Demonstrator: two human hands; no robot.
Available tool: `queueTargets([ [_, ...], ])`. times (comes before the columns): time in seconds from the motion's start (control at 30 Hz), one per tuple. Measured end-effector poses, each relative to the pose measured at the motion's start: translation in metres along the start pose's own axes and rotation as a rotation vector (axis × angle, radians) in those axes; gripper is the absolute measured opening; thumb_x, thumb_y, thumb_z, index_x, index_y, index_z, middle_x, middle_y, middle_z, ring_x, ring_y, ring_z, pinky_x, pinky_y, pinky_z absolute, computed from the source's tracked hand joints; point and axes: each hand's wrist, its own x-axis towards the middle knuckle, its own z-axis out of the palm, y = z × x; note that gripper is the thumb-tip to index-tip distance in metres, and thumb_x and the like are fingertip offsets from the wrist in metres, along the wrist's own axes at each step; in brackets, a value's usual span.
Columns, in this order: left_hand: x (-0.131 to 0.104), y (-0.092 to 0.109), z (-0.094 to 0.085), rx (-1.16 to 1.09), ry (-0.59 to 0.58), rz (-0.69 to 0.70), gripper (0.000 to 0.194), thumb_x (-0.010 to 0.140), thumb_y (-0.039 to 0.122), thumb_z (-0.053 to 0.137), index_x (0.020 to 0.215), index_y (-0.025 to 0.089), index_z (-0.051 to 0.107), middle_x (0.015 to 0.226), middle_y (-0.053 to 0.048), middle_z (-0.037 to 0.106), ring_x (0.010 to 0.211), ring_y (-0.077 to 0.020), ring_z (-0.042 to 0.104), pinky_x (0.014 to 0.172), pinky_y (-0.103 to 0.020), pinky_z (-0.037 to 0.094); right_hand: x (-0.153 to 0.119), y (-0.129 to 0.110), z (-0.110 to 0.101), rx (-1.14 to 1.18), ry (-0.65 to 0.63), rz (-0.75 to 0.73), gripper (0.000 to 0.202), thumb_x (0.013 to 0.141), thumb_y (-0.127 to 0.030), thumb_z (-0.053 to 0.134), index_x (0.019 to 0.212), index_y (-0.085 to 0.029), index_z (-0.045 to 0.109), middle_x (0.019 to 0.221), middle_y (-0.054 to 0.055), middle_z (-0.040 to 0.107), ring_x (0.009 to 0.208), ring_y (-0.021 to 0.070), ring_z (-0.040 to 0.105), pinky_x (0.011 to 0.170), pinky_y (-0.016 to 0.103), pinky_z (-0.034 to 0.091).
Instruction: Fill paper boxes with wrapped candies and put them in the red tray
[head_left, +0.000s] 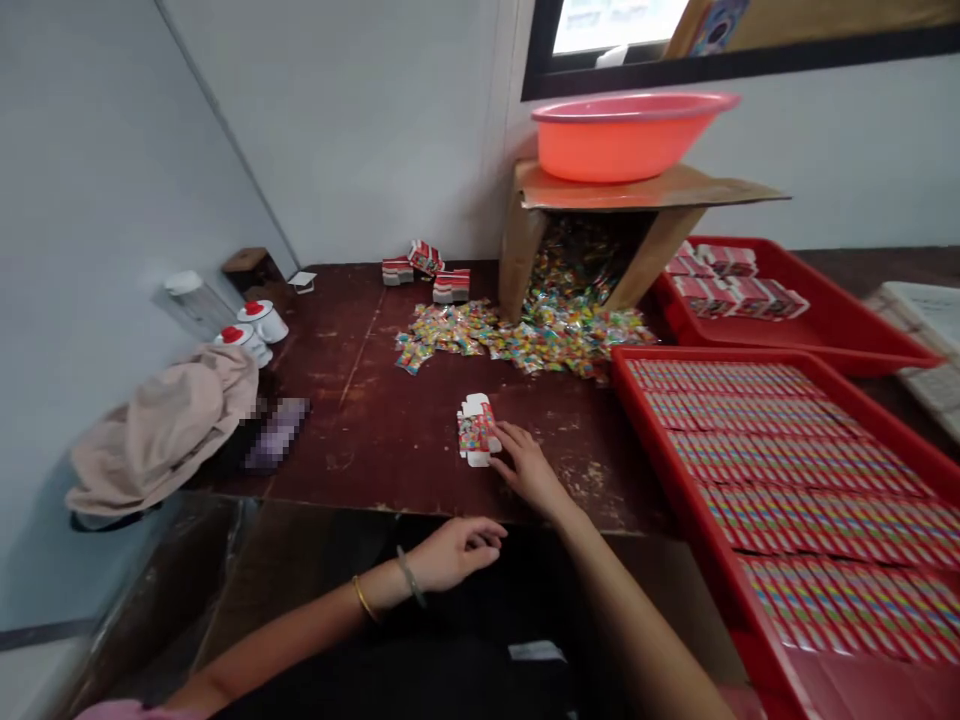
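Dark-red tabletop (360,440), flat carton (475,432) before you
Your right hand (529,475) lies open at its edge, left hand (454,553) loosely curled, seemingly empty; pinch the edges (light, thin card likely creases)

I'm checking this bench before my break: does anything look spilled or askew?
Small wrapped candies lie loose in front of the open-fronted cardboard box, so they look spilled, though perhaps deliberately. Behind them, one bundle of cartons sits tilted beside neater stacks.

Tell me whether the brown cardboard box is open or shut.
Open: the box gapes toward the person, colourful plastic-wrapped candies spilling out.
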Motion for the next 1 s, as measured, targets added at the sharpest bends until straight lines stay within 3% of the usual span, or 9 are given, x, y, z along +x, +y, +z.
queueTargets([
  [0.13,-0.013,-0.012,-0.018,-0.058,0.071,-0.024,0.034,0.079,0.028,0.058,0.111,0.015,0.063,0.102,-0.008,0.066,0.086,-0.0149,0.059,0.08,-0.029,0.044,0.032,0.004,0.022,-0.33,-0.163,-0.134,0.054,0.087,-0.034,0.053,0.138,-0.018,0.044,0.144,0.013,0.044,0.132,0.0287,0.037,0.105,0.051,0.03],
  [0.23,-0.02,-0.031,-0.034,-0.177,0.116,-0.109,0.037,0.077,0.034,0.061,0.11,0.015,0.062,0.1,-0.009,0.066,0.081,-0.0143,0.059,0.072,-0.028,0.045,0.028,-0.005,0.024,-0.384,-0.188,-0.146,0.04,0.091,-0.017,0.043,0.13,-0.016,0.053,0.137,0.013,0.052,0.125,0.0266,0.046,0.106,0.048,0.028],
  [0.33,-0.02,-0.043,-0.044,-0.278,0.124,-0.163,0.041,0.075,0.04,0.064,0.107,0.015,0.062,0.096,-0.008,0.065,0.075,-0.0128,0.06,0.068,-0.026,0.045,0.022,-0.022,0.025,-0.432,-0.202,-0.125,0.037,0.089,-0.009,0.04,0.119,-0.009,0.061,0.129,0.018,0.057,0.113,0.0282,0.054,0.098,0.042,0.036],
  [0.57,-0.006,-0.031,-0.042,-0.327,0.13,-0.174,0.046,0.07,0.044,0.07,0.104,0.015,0.063,0.092,-0.006,0.064,0.072,-0.0109,0.058,0.067,-0.025,0.045,0.045,-0.054,0.031,-0.532,-0.163,0.025,0.034,0.085,-0.001,0.037,0.106,0.002,0.064,0.094,0.027,0.067,0.092,0.0342,0.061,0.081,0.049,0.041],
  [0.67,-0.007,-0.021,-0.043,-0.443,0.156,-0.146,0.051,0.073,0.052,0.066,0.105,0.013,0.063,0.093,-0.008,0.065,0.076,-0.0134,0.06,0.069,-0.027,0.046,0.051,-0.062,0.021,-0.533,-0.144,0.05,0.03,0.082,0.0,0.04,0.094,-0.001,0.068,0.086,0.025,0.068,0.086,0.0341,0.061,0.075,0.047,0.042],
  [0.77,-0.011,-0.012,-0.054,-0.673,0.23,-0.092,0.056,0.078,0.058,0.057,0.11,0.013,0.061,0.101,-0.012,0.065,0.089,-0.0172,0.062,0.078,-0.031,0.046,0.029,-0.08,0.008,-0.498,-0.108,0.017,0.03,0.085,-0.004,0.041,0.097,-0.009,0.068,0.091,0.021,0.067,0.086,0.0318,0.06,0.073,0.043,0.044],
  [0.83,-0.014,-0.006,-0.061,-0.827,0.196,-0.079,0.054,0.079,0.058,0.058,0.11,0.014,0.06,0.102,-0.011,0.065,0.092,-0.0182,0.062,0.081,-0.032,0.046,0.0,-0.098,0.004,-0.431,-0.048,-0.079,0.03,0.087,-0.008,0.042,0.107,-0.013,0.065,0.095,0.017,0.067,0.088,0.0301,0.059,0.073,0.042,0.045],
  [0.93,-0.012,0.001,-0.064,-0.922,0.105,-0.111,0.04,0.071,0.039,0.073,0.099,0.011,0.064,0.091,-0.009,0.068,0.083,-0.0165,0.063,0.079,-0.029,0.047,-0.039,-0.121,0.002,-0.218,0.038,-0.32,0.031,0.088,-0.011,0.045,0.113,-0.019,0.062,0.096,0.011,0.068,0.09,0.0263,0.058,0.08,0.041,0.044],
  [1.0,-0.008,0.004,-0.059,-0.901,0.111,-0.13,0.034,0.062,0.023,0.078,0.09,0.01,0.064,0.081,-0.006,0.067,0.073,-0.0135,0.062,0.072,-0.025,0.046,-0.051,-0.124,-0.001,-0.08,0.093,-0.346,0.03,0.089,-0.015,0.047,0.115,-0.02,0.061,0.101,0.009,0.067,0.093,0.0247,0.057,0.084,0.04,0.044],
])
